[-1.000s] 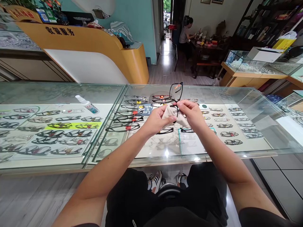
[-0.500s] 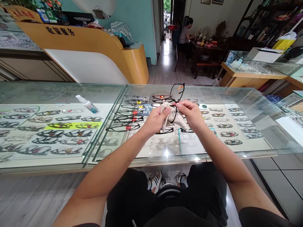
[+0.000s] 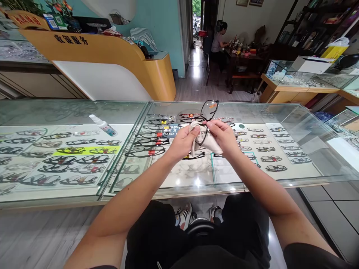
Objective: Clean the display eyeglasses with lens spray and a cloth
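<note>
I hold a pair of black-framed glasses (image 3: 209, 111) above the glass display counter (image 3: 84, 112). My right hand (image 3: 223, 135) pinches the frame near its middle, with one lens sticking up above my fingers. My left hand (image 3: 183, 141) is closed on a beige cleaning cloth (image 3: 201, 141) that is wrapped around the lower lens. Both hands meet over the right case, which holds rows of spectacle frames (image 3: 148, 141) under the glass.
A small white spray bottle (image 3: 103, 125) lies on the counter to the left. An orange and white cashier desk (image 3: 112, 63) stands behind. A person (image 3: 218, 41) sits at a dark table at the back. More glass cases (image 3: 308, 80) stand at the right.
My left hand has closed the cloth tighter round the lower lens and slid up toward my right hand. The glasses have tilted slightly; the arms stay in place.
</note>
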Demonstrator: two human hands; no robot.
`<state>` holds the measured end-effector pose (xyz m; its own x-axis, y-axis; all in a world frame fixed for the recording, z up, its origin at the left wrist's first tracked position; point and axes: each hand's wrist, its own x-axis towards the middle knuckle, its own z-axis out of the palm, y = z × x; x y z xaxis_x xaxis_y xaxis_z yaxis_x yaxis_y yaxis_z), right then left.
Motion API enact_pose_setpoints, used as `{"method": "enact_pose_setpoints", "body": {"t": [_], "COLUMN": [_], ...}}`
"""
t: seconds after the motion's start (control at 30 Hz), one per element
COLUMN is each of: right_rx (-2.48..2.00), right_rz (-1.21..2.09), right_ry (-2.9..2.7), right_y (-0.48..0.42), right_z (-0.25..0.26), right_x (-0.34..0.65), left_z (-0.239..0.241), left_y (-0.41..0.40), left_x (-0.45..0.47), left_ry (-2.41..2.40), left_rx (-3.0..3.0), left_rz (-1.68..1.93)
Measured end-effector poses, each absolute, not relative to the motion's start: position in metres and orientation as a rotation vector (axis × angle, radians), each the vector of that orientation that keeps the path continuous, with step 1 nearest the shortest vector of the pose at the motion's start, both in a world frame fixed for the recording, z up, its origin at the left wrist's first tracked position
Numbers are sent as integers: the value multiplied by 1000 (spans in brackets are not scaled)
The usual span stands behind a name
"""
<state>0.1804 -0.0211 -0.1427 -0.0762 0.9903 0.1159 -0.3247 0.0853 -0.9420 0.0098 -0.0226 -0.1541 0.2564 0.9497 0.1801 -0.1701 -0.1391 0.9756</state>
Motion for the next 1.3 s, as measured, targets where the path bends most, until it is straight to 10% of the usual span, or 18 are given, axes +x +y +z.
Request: {"method": "enact_pose_setpoints", "body": {"t": [0.6,1.3], "right_rx": [-935,-687], "right_rz": [1291,-209], "right_ry": [-1036,-1966], "right_y": [-20,-31], "right_z": [-141,-154], "right_x": [186,200], "left_z": [-164,-148], "left_y": [-16,9], "left_x": [11,-37], "left_ry": [885,768], "left_rx": [1150,896], "left_rz": [1191,776]}}
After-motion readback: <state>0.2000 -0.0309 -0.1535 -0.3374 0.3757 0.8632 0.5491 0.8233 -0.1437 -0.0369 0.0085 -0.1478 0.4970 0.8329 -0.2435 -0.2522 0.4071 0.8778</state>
